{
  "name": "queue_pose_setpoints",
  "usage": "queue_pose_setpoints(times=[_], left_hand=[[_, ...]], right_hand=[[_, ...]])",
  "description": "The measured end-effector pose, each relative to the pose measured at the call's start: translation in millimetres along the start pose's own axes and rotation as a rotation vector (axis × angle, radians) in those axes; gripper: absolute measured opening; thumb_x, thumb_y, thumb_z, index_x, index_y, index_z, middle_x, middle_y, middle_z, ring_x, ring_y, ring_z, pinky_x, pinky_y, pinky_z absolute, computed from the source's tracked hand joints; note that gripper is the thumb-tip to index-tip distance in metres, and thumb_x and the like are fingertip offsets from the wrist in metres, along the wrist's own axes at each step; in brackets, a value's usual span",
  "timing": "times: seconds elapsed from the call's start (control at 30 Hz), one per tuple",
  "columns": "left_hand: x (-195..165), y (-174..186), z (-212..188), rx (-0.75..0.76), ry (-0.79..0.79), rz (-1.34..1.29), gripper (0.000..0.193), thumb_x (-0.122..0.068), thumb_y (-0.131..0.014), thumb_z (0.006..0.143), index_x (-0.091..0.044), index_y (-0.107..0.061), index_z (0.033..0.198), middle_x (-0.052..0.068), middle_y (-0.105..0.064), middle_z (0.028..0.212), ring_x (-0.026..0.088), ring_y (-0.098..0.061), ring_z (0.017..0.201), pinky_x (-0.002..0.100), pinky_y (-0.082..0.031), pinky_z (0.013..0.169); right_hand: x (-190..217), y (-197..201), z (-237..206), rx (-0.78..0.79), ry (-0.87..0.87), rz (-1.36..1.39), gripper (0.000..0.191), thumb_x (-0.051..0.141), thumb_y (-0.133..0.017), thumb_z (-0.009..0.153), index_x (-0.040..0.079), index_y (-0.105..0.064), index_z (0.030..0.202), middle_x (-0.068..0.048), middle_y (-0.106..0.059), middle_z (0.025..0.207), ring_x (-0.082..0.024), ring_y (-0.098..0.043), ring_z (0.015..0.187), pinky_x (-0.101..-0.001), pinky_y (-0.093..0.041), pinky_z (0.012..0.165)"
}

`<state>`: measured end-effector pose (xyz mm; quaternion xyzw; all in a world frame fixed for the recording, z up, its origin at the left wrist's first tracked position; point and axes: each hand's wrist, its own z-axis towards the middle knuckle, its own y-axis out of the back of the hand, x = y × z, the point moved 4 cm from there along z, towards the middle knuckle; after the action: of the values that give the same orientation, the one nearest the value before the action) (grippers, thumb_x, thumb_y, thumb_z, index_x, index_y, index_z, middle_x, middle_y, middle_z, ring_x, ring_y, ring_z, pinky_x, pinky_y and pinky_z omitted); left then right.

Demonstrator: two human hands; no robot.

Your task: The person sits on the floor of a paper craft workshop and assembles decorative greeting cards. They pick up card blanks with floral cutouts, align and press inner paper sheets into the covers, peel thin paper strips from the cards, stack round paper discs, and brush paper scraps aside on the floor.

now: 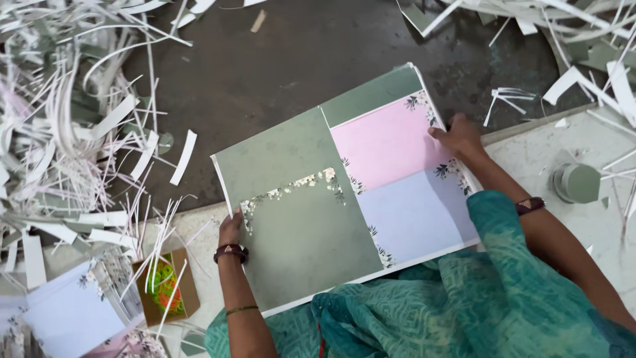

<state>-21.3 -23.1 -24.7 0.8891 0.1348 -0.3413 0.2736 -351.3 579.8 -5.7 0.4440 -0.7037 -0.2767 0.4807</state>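
Observation:
A thick stack of large printed sheets (pixel 311 219) rests tilted over my lap, its top sheet showing green, pink and pale lilac panels with small flower borders. My left hand (pixel 230 229) grips the stack's left edge near the flower border. My right hand (pixel 458 136) holds the right edge, fingers on the pink panel. Both wrists carry dark bangles, and teal patterned cloth (pixel 457 311) covers my lap below the stack.
Heaps of white and green paper trimmings (pixel 59 132) lie at the left and upper right on the dark floor (pixel 278 59). A small open cardboard box (pixel 167 288) with bright bands sits lower left beside printed cards (pixel 69 311). A grey round object (pixel 578 183) stands at the right.

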Motion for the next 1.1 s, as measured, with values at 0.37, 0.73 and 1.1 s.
queue_pose_setpoints(times=[0.37,0.73,1.1], left_hand=[[-1.5,-2.4,-6.5,0.166,0.253,-0.388,0.044,-0.034,-0.067,0.094,0.001,-0.067,0.122,0.008,-0.073,0.102,0.021,-0.066,0.085,0.038,-0.052,0.078],[-53.9,7.7,-36.3,-0.037,-0.341,-0.35,0.027,-0.021,-0.077,0.093,0.002,-0.072,0.107,0.0,-0.069,0.093,0.009,-0.058,0.082,0.027,-0.046,0.077],[-103.3,84.9,-134.6,-0.16,-0.785,-0.643,0.03,-0.012,-0.075,0.092,-0.003,-0.066,0.119,0.002,-0.071,0.108,0.01,-0.065,0.097,0.027,-0.051,0.09]], right_hand=[[4.7,6.7,-8.7,0.408,-0.243,0.784,0.045,0.027,-0.079,0.086,-0.003,-0.069,0.119,-0.014,-0.075,0.107,-0.024,-0.074,0.091,-0.0375,-0.06,0.078],[65.3,37.0,-25.9,0.325,0.071,0.998,0.04,0.01,-0.074,0.091,-0.001,-0.064,0.127,-0.012,-0.072,0.114,-0.022,-0.071,0.095,-0.0379,-0.06,0.083],[118.7,161.6,-103.1,0.116,0.631,1.278,0.039,-0.001,-0.073,0.091,-0.001,-0.064,0.129,-0.007,-0.071,0.12,-0.017,-0.07,0.107,-0.0327,-0.055,0.1]])
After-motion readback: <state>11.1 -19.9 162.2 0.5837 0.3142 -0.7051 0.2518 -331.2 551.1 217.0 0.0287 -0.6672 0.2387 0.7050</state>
